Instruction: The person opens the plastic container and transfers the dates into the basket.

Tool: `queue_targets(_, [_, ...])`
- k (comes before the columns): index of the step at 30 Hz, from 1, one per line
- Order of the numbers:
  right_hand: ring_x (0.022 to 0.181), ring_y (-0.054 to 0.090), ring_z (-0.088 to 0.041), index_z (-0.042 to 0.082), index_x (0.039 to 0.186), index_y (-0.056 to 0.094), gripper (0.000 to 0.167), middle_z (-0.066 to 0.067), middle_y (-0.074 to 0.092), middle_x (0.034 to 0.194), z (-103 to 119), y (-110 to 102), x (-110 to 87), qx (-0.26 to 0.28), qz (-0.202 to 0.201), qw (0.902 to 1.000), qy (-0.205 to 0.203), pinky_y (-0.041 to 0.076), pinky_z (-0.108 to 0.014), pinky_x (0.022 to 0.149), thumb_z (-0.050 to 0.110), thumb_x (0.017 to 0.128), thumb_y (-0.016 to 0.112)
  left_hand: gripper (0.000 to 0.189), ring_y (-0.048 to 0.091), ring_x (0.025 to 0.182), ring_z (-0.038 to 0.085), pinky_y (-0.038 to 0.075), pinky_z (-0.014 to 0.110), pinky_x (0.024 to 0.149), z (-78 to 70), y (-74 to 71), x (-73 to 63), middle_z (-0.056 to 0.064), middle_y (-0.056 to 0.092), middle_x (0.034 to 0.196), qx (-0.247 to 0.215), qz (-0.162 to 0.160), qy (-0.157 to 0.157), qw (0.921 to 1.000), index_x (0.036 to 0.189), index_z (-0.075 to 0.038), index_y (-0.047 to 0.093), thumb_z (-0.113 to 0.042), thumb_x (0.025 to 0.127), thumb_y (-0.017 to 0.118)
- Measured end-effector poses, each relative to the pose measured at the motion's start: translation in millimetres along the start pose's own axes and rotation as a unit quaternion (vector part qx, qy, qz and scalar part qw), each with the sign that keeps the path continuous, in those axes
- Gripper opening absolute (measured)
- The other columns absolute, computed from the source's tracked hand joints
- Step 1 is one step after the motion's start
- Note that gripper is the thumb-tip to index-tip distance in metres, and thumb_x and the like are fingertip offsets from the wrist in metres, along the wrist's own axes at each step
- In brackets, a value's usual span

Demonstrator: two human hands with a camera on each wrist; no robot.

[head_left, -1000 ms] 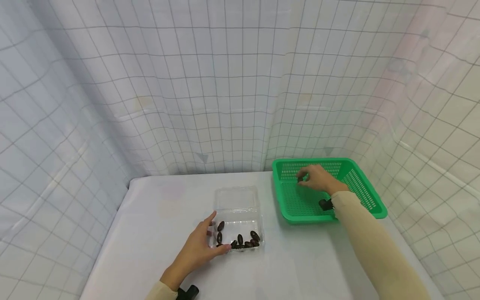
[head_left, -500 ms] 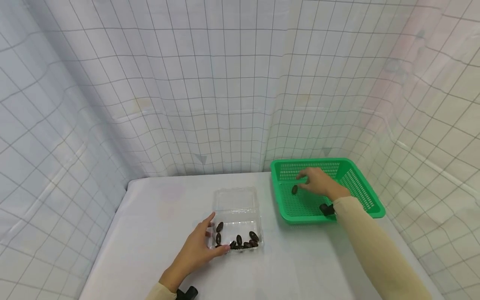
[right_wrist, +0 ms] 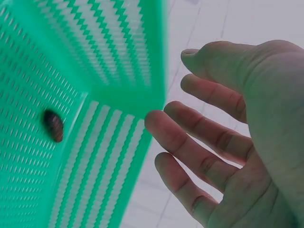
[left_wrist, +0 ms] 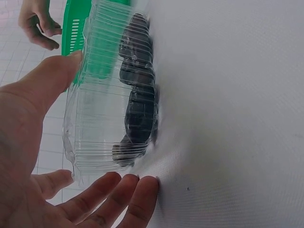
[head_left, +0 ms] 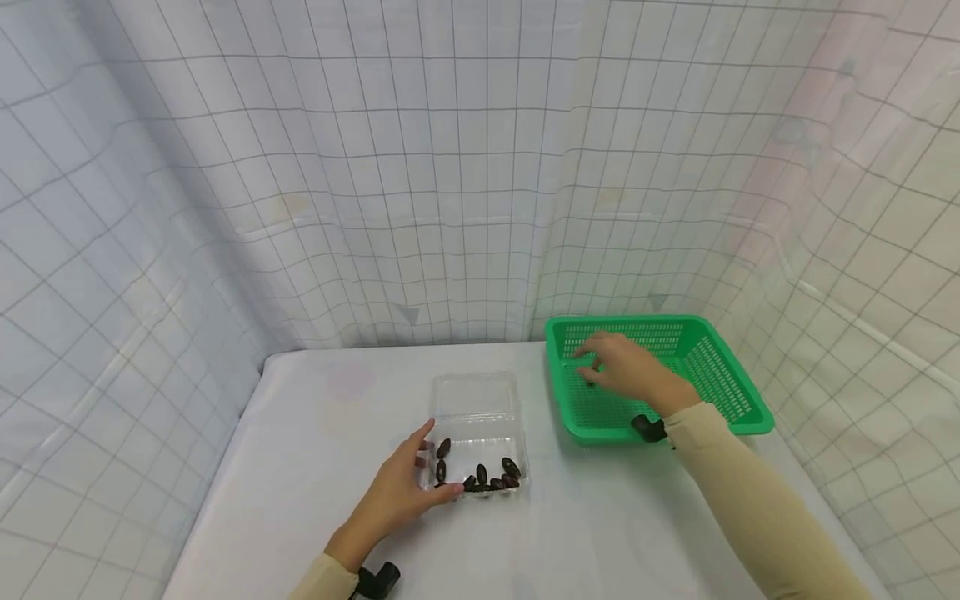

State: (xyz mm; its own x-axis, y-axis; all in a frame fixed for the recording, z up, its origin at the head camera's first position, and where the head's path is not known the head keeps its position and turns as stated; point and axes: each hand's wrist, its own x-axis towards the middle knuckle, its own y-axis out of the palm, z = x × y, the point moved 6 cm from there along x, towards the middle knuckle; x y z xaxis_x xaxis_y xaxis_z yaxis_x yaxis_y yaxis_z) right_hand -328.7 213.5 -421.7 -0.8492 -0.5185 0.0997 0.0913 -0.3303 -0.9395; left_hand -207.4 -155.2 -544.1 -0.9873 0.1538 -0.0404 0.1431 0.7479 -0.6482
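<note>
A clear plastic clamshell box (head_left: 476, 454) stands with its lid (head_left: 474, 395) folded back. Several dark brown oval pieces (head_left: 482, 473) lie inside, mostly along its near side. My left hand (head_left: 393, 492) holds the box's left near corner, thumb on the rim and fingers along the side. Over the left part of a green basket (head_left: 630, 320), my right hand (head_left: 628, 368) hovers with relaxed, spread fingers and nothing between them. One dark oval piece (right_wrist: 53, 126) rests on the basket floor in the right wrist view; in the head view the right thumb mostly hides it.
A white cloth-covered table (head_left: 300, 442) carries the box and basket, with the basket to the right of the box. White checked curtains (head_left: 420, 208) hang behind and on both sides. Black wrist mounts (head_left: 648, 428) sit at the wrists.
My right hand let go of a dark oval piece in the basket, drew back from it, then shifted left over it with fingers spread. The left hand stays on the box.
</note>
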Motion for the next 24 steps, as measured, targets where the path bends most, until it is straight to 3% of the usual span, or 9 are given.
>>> queue_targets(8, [0.107,0.080,-0.025,0.005,0.133,0.085,0.027,-0.014,0.080,0.128,47.1,11.2,-2.2,-0.020,-0.012,0.9980,-0.058,0.069,-0.044,0.094,0.017,0.109,0.084,0.124,0.071,0.140,0.039,0.061,0.065,0.113,-2.0,-0.5,-1.1,0.020,0.065,0.163,-0.003,0.008,0.000,1.0000,0.184,-0.013,0.035,-0.043,0.087,0.106])
queue_targets(14, [0.099,0.078,-0.020,0.009,0.133,0.084,0.027,-0.007,0.079,0.127,81.6,25.9,-2.6,-0.008,-0.004,0.9942,-0.107,0.066,-0.034,0.087,0.018,0.108,0.086,0.124,0.071,0.141,0.039,0.061,0.065,0.113,-1.6,-1.1,1.8,0.021,0.065,0.164,0.002,0.011,-0.002,0.9999,0.184,-0.013,0.035,-0.044,0.087,0.105])
queue_targets(19, [0.108,0.081,-0.022,0.009,0.135,0.083,0.028,-0.007,0.080,0.129,108.5,44.8,-1.1,-0.010,0.025,0.9874,-0.156,0.067,-0.035,0.095,0.017,0.108,0.086,0.125,0.071,0.140,0.039,0.061,0.065,0.112,-0.2,-0.6,1.7,0.021,0.065,0.164,0.000,0.011,-0.001,0.9999,0.184,-0.012,0.035,-0.044,0.087,0.106])
queue_targets(24, [0.114,0.083,-0.026,0.013,0.139,0.081,0.032,-0.007,0.079,0.135,126.9,69.8,5.3,-0.007,0.086,0.9818,-0.169,0.068,-0.035,0.098,0.019,0.108,0.086,0.126,0.073,0.138,0.040,0.063,0.065,0.110,-1.5,-1.8,-0.9,0.022,0.066,0.163,-0.003,0.013,0.009,0.9999,0.184,-0.011,0.035,-0.042,0.085,0.107])
